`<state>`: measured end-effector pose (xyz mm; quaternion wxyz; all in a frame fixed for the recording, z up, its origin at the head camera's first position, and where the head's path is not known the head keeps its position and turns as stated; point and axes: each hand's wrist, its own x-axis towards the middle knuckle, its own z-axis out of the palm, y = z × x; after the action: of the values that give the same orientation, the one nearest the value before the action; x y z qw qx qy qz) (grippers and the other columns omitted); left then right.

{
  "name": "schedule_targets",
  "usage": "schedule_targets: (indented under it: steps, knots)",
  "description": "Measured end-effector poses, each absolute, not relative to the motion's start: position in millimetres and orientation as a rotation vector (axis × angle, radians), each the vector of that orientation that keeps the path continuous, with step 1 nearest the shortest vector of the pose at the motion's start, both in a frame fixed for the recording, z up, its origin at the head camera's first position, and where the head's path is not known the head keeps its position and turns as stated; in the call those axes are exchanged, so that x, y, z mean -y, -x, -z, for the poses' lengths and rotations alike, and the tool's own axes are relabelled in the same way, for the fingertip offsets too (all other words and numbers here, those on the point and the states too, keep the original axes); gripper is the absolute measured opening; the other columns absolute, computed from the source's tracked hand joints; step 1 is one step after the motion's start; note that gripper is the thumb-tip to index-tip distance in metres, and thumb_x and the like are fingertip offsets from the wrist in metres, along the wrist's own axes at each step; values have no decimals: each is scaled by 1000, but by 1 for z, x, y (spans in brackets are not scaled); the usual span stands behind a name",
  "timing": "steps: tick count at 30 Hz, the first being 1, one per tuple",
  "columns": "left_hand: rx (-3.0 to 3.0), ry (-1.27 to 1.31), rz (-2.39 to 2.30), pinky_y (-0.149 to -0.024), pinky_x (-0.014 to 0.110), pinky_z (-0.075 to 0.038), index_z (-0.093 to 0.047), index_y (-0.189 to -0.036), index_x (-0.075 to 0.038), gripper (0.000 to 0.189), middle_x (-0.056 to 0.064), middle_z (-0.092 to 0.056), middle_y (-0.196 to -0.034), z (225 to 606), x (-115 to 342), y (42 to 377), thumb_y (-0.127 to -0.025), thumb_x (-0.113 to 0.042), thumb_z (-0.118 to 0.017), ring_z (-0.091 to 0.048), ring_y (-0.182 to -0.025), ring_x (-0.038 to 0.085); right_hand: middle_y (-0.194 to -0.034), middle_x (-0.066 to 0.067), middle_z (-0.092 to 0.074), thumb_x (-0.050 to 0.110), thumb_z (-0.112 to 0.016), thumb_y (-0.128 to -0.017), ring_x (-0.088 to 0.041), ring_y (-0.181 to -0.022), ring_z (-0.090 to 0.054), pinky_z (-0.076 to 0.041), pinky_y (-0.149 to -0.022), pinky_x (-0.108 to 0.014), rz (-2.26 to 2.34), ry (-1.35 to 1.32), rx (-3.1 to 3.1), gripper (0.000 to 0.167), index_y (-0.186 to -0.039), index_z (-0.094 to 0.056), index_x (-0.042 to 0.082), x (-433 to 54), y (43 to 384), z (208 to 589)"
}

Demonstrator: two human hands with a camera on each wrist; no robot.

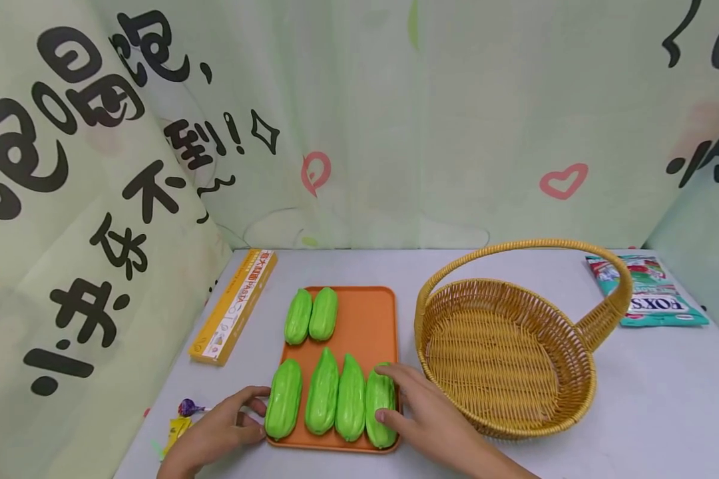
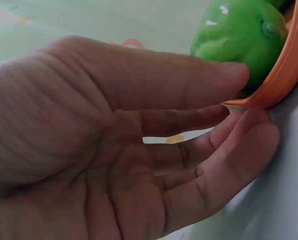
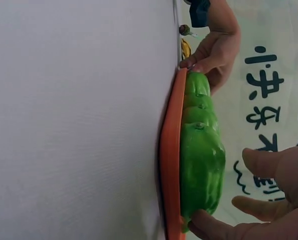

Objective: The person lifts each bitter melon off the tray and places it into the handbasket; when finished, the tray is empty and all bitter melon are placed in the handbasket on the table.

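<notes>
Several glossy green ridged gourds (image 1: 320, 392) lie in an orange tray (image 1: 368, 319): two at the back, the others side by side in front. At the tray's front left corner, my left hand (image 1: 230, 422) grips the rim, thumb (image 2: 209, 82) above and fingers (image 2: 239, 155) below, beside the leftmost gourd (image 1: 284, 399). My right hand (image 1: 425, 412) is spread over the rightmost gourd (image 3: 203, 165). In the right wrist view one fingertip touches that gourd near its end, while the other visible digits stand apart from it.
Right of the tray stands a wicker basket (image 1: 491, 352) with a tall handle, and behind it a teal FOX'S bag (image 1: 653, 293). A yellow pasta box (image 1: 234, 306) lies at the back left. Near my left hand are a lollipop (image 1: 188, 407) and a yellow wrapped sweet (image 1: 177, 431).
</notes>
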<state>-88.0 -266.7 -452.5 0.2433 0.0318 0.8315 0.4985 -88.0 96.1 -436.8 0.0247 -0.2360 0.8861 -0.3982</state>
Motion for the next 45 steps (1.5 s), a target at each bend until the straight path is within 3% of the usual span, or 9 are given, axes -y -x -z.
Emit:
schedule_targets:
  steps: [9, 14, 23, 35, 45]
  knots:
    - [-2222, -107, -1366, -78, 39, -46, -45, -141, 4, 63, 10, -55, -111, 458, 265, 89, -84, -8, -71, -60, -91, 25, -134, -5, -55, 28, -75, -88, -11, -99, -57, -49, -84, -35, 1212, 722, -2701, 57, -138, -54, 11, -93, 93, 447]
    - [-2247, -118, -1368, -75, 39, -47, -45, -140, 4, 64, 10, -56, -110, 461, 264, 89, -83, -4, -71, -60, -88, 25, -132, -2, -58, 32, -75, -88, -14, -111, -55, -48, -90, -40, 1159, 728, -2705, 56, -137, -57, 13, -90, 95, 448]
    - [-2248, -146, -1402, -73, 37, -47, -45, -140, 6, 65, 11, -55, -109, 467, 261, 89, -81, -1, -70, -59, -87, 25, -132, -4, -59, 36, -76, -86, -19, -117, -56, -48, -90, -41, 1142, 685, -2695, 57, -136, -59, 15, -90, 98, 450]
    - [-2276, -131, -1363, -73, 37, -47, -45, -140, 4, 64, 10, -56, -109, 460, 265, 90, -81, -2, -70, -60, -87, 25, -123, -3, -60, 33, -79, -84, -8, -91, -61, -52, -74, -29, 1307, 670, -2615, 57, -134, -58, 16, -90, 94, 441]
    - [-2270, -131, -1343, -74, 37, -47, -45, -141, 3, 65, 10, -56, -110, 459, 267, 92, -81, -3, -70, -60, -88, 25, -135, -5, -54, 33, -77, -87, -24, -107, -62, -53, -82, -30, 1592, 584, -2306, 57, -138, -55, 21, -115, 73, 393]
